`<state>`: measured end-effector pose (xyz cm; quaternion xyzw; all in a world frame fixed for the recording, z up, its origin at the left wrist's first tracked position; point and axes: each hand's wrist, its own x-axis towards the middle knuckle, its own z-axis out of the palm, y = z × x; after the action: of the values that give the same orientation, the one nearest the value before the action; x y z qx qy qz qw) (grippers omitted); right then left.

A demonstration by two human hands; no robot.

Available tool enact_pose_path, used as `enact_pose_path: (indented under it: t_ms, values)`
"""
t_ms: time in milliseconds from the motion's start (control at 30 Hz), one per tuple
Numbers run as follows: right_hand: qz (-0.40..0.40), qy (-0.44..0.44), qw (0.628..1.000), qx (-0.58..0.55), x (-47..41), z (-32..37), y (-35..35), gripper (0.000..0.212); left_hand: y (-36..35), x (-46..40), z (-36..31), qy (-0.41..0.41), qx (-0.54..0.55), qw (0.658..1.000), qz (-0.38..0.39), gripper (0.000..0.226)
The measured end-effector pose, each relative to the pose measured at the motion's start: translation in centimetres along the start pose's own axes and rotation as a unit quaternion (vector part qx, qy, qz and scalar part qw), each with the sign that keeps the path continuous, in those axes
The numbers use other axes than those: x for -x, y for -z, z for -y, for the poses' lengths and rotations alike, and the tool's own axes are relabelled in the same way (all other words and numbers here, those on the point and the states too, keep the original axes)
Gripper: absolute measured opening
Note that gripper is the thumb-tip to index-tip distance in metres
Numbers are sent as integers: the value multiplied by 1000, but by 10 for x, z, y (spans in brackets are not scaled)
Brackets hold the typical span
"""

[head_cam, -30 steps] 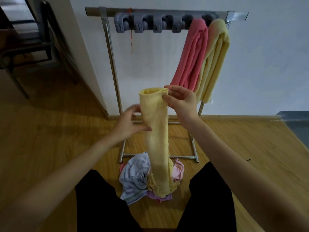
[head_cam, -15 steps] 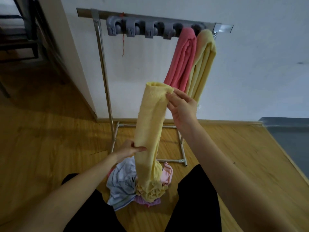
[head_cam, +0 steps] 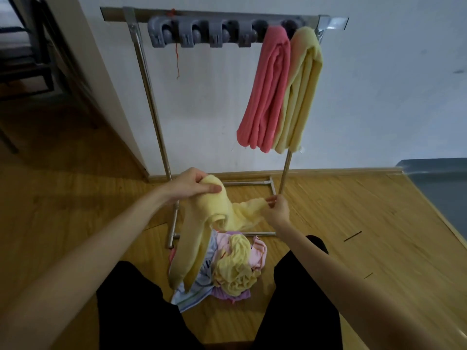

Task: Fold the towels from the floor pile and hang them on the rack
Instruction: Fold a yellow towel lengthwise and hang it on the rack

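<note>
Yellow towel (head_cam: 202, 223) is held above the floor pile (head_cam: 235, 269), in front of the rack (head_cam: 151, 102). It is judged soft, light and floppy; best taken at corners or a folded edge. Left hand (head_cam: 189, 185) is clamped on the bunched top fold; right hand (head_cam: 276, 210) is pinched on a stretched corner, hands apart. The long axis droops down-left from the left hand, the tail hanging over the pile. Pink towel (head_cam: 265, 92) and another yellow towel (head_cam: 300, 92) are hung on the rack.
</note>
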<state>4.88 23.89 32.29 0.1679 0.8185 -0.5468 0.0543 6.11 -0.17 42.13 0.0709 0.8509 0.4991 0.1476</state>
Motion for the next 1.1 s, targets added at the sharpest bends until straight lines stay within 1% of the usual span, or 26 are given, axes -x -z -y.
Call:
enact_pose_path:
  t_ms: [67, 100, 133, 167, 200, 233, 267, 300, 333, 367, 433, 467, 533, 567, 667, 700, 767, 800, 833, 867, 900, 967, 1033, 1100]
  values:
    - [76, -5, 992, 97, 1, -7, -3, 30, 7, 4, -19, -8, -29, 999, 42, 14]
    - [109, 8, 978, 177, 2, -8, -4, 35, 9, 7, -27, -11, -43, 997, 67, 15]
    - [120, 40, 959, 252, 2, -8, -5, 39, 11, 9, -34, -16, -55, 994, 89, 17]
    - [109, 90, 947, 287, 3, -3, -5, 41, 12, 10, -38, -21, -65, 991, 111, 22]
    - [92, 153, 946, 269, 6, 4, -6, 40, 12, 11, -42, -24, -76, 989, 128, 26]
    - [95, 206, 952, 205, 10, 14, -6, 37, 12, 12, -46, -23, -87, 986, 141, 31]
    - [130, 232, 958, 106, 15, 27, -4, 34, 12, 12, -49, -22, -96, 984, 151, 35]
    - [196, 225, 954, 1, 21, 41, -2, 35, 12, 12, -51, -21, -102, 982, 160, 37]
    - [269, 205, 938, -79, 27, 53, -1, 38, 12, 13, -53, -20, -106, 980, 169, 37]
    - [332, 184, 916, -127, 31, 62, 1, 44, 12, 13, -55, -19, -109, 978, 177, 35]
    - [421, 172, 881, -133, 34, 73, 0, 55, 12, 14, -57, -17, -113, 976, 188, 33]
    - [450, 179, 867, -113, 35, 75, -1, 56, 13, 14, -56, -16, -115, 975, 190, 34]
    - [483, 186, 853, -72, 34, 77, -3, 52, 15, 14, -53, -14, -117, 975, 190, 34]
    - [486, 180, 853, -56, 33, 78, -2, 49, 16, 16, -53, -13, -118, 975, 190, 31]
    - [485, 165, 858, -33, 33, 83, 10, 50, 18, 20, -51, -5, -120, 975, 188, 15]
    - [488, 167, 856, -37, 32, 85, 15, 41, 18, 21, -50, 0, -114, 976, 188, 13]
    - [496, 167, 851, -47, 30, 89, 27, 14, 20, 22, -46, 7, -95, 979, 183, 27]
    - [495, 161, 852, -57, 28, 91, 32, 11, 20, 22, -42, 10, -88, 980, 178, 38]
    - [488, 151, 856, -73, 24, 90, 38, 14, 22, 22, -37, 13, -81, 981, 175, 49]
    - [473, 141, 865, -90, 21, 89, 44, 16, 24, 23, -31, 17, -71, 982, 173, 54]
    - [452, 129, 876, -107, 18, 86, 49, 14, 26, 24, -25, 22, -63, 982, 174, 54]
    - [424, 131, 888, -116, 13, 80, 59, 5, 32, 26, -15, 35, -44, 983, 177, 51]
    - [418, 160, 888, -108, 11, 78, 66, 8, 37, 29, -12, 36, -47, 985, 161, 49]
    - [424, 185, 881, -95, 7, 79, 68, 14, 39, 30, -15, 29, -47, 988, 147, 38]
